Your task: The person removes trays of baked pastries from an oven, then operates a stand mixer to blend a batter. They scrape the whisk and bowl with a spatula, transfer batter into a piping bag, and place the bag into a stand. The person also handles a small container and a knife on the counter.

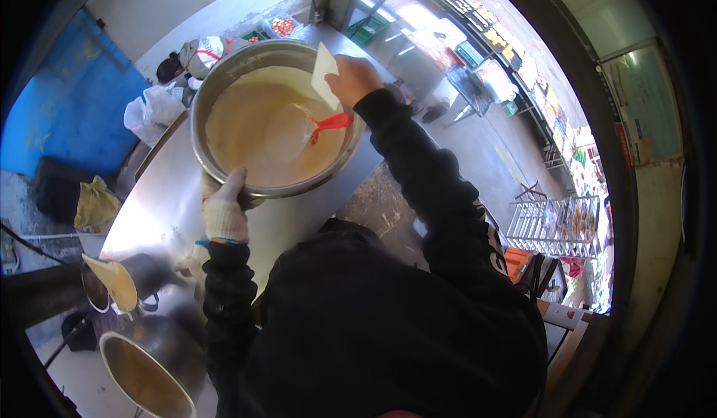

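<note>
A large round metal bowl [208,160] is over the steel table. Its inside shows a tan, creamy coating or batter [252,115]; how deep this is I cannot tell. My left hand [226,205], in a white knitted glove, grips the near left rim with the thumb on top. In my bare right hand [357,77] is a white flat dough scraper [323,76], held upright at the bowl's far right rim. A bright red item [331,124], its kind unclear, lies against the inner wall just below the scraper.
The steel table [162,199] stretches under the bowl. At lower left stand a metal jug [151,272] with a pale yellow scraper-like piece [120,283] and another metal bowl [151,376]. Ahead are a plastic bag [151,113] and a tub of eggs [283,27]. A metal rack [552,227] stands right.
</note>
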